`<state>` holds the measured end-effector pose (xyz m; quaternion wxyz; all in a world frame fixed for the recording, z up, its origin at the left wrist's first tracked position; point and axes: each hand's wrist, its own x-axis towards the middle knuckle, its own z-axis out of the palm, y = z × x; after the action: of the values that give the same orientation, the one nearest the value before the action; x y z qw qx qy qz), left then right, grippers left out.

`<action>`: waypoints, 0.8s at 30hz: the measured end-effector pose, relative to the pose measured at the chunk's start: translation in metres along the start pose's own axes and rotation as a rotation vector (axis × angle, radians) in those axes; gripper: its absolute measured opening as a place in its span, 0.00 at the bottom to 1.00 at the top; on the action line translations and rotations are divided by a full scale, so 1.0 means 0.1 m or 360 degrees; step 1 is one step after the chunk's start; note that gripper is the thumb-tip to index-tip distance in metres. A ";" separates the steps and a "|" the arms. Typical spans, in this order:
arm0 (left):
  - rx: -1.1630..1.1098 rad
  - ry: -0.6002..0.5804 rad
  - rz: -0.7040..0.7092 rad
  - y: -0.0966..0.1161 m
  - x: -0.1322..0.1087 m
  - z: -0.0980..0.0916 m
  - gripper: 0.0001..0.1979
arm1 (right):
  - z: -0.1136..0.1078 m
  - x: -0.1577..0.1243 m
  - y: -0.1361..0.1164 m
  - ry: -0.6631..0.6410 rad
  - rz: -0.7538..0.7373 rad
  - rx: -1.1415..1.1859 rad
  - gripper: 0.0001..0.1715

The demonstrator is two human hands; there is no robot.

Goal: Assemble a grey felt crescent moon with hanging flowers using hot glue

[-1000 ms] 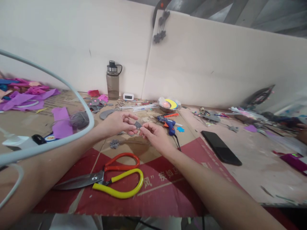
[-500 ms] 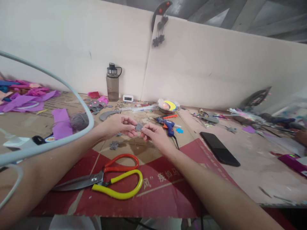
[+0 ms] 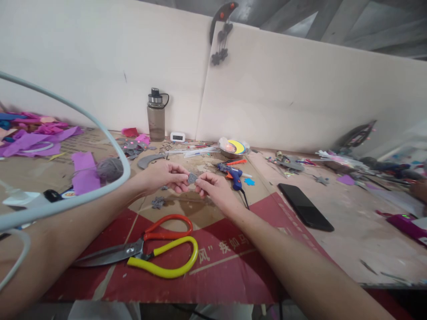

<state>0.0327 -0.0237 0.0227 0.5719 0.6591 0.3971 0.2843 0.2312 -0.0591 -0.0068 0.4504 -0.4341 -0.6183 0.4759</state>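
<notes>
Both my hands meet over the middle of the cardboard-covered table. My left hand [image 3: 165, 175] and my right hand [image 3: 215, 189] each pinch one side of a small grey felt piece [image 3: 192, 178], holding it just above the surface. A grey felt flower [image 3: 158, 202] lies on the cardboard below my left wrist. Large scissors [image 3: 147, 249] with one red and one yellow handle lie closer to me, blades pointing left. A blue glue gun [image 3: 233, 173] rests just beyond my right hand.
A black phone [image 3: 305, 206] lies to the right. A grey water bottle [image 3: 155, 114] and a small white clock [image 3: 177, 137] stand by the back wall. Purple felt scraps [image 3: 36, 135] pile at far left. A white cable [image 3: 83, 120] arcs across the left foreground.
My hands have barely shifted; the grey piece between the fingertips has turned slightly and both hands sit a little lower in view.
</notes>
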 end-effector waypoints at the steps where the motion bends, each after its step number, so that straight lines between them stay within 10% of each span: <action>1: 0.0041 0.0014 -0.0001 0.01 -0.01 0.01 0.15 | 0.00 0.00 0.00 0.0004 -0.0002 0.0001 0.10; 7: 0.0455 0.0238 0.0269 0.07 -0.08 0.11 0.12 | 0.02 -0.01 -0.02 -0.0003 -0.0074 0.0093 0.10; 16: 0.1490 0.0562 0.1312 -0.07 -0.11 0.02 0.06 | 0.04 -0.01 -0.02 -0.0066 -0.0012 0.0418 0.15; 24: 0.1422 0.0508 0.1309 -0.11 -0.07 0.00 0.06 | 0.03 0.00 0.00 -0.0029 -0.0017 0.0368 0.13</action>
<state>0.0264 -0.0294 0.0125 0.0189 0.8828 0.2720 0.3825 0.2279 -0.0600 -0.0074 0.4942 -0.3717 -0.5657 0.5455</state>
